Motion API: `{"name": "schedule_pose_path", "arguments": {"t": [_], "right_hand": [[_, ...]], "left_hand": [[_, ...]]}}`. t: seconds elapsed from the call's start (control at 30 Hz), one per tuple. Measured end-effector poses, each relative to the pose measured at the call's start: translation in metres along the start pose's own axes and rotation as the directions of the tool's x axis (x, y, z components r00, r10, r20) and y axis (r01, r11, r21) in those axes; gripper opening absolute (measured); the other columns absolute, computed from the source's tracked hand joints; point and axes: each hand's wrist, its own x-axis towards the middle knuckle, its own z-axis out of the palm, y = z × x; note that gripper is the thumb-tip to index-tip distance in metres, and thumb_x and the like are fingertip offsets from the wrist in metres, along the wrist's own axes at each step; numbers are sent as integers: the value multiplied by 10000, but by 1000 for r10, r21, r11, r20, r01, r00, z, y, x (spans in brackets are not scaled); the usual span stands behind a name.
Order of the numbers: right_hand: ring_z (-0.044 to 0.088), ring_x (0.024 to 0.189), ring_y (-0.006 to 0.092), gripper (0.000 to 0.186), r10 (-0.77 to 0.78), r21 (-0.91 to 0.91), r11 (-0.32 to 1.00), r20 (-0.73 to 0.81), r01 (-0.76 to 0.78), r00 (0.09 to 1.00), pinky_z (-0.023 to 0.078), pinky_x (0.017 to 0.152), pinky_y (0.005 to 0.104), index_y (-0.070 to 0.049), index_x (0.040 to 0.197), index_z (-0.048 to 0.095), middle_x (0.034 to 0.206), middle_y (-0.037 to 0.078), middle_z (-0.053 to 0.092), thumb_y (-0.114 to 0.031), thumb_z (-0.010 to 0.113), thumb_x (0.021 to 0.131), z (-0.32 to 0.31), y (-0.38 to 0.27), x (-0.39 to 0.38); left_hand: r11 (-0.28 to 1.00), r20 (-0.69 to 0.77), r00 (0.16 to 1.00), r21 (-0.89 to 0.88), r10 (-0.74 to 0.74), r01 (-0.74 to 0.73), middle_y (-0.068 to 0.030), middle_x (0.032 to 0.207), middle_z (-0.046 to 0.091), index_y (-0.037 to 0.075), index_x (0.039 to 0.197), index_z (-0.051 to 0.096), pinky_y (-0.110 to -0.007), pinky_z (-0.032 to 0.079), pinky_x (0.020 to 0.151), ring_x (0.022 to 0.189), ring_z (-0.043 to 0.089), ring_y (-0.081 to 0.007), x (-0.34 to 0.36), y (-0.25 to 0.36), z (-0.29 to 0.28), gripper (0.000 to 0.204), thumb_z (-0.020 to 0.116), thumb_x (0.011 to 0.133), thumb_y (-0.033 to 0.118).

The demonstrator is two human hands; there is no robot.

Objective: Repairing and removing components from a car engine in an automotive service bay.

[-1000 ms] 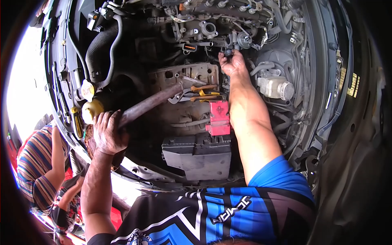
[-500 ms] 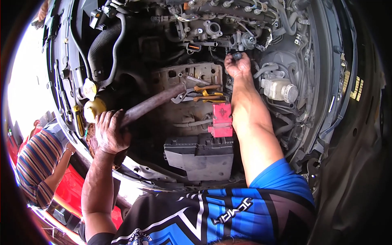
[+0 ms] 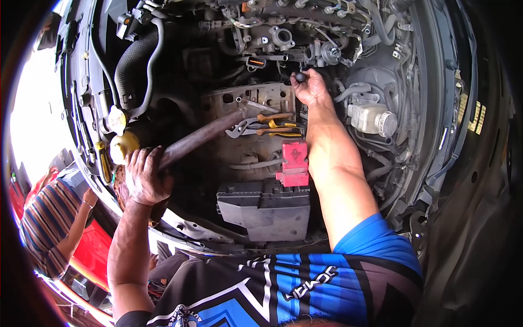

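My left hand (image 3: 146,177) is at the front of the car's engine bay, its fingers curled over the near end of a long brown metal pipe (image 3: 201,137). The pipe slants up to the metal tray (image 3: 226,154). Deep in the bay, my right hand (image 3: 314,89) is closed round a tool with a dark rounded handle end (image 3: 300,77); its far end is hidden below the engine parts. On the tray, slip-joint pliers (image 3: 239,129) and yellow-handled pliers (image 3: 280,125) lie beside a wrench (image 3: 259,104).
A red terminal cover (image 3: 295,155) and black fuse box (image 3: 267,210) stand near my body. The fluid reservoir (image 3: 370,119) is right of my forearm. A yellow-handled screwdriver (image 3: 102,162) lies along the front edge. Another person in a striped shirt (image 3: 49,212) is beyond, at left.
My right hand has shifted slightly left and turned, so the tool's rounded end now faces up. My left hand and the pipe are nearly unmoved. The other person has shifted slightly.
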Motion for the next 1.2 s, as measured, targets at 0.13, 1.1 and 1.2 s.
{"name": "schedule_pose_path", "arguments": {"t": [0.13,1.1,1.2], "right_hand": [[613,690,294,131,-47,130,990,-13,49,999,593,648,382,5,842,481,769,144,567,-78,582,828,1,2,-4],[552,623,232,211,-149,221,961,-97,167,984,463,555,323,-81,847,537,757,78,559,-292,549,841,22,-12,-15],[529,571,204,234,-29,156,987,-38,35,999,434,517,309,-98,858,552,693,63,536,-332,544,857,6,-23,-10]], "left_hand": [[1000,-10,1000,5,2,-2,-187,1015,619,3,1185,603,-518,436,899,940,599,-388,-2,-1,0,643,623,572,197],[1000,-1,1000,27,3,-3,-196,1020,629,4,1185,605,-521,442,894,943,606,-389,-3,0,2,600,626,608,166],[999,1,1000,31,9,-9,-195,1030,631,4,1188,604,-518,440,906,952,607,-387,0,2,2,594,634,618,170]]}}
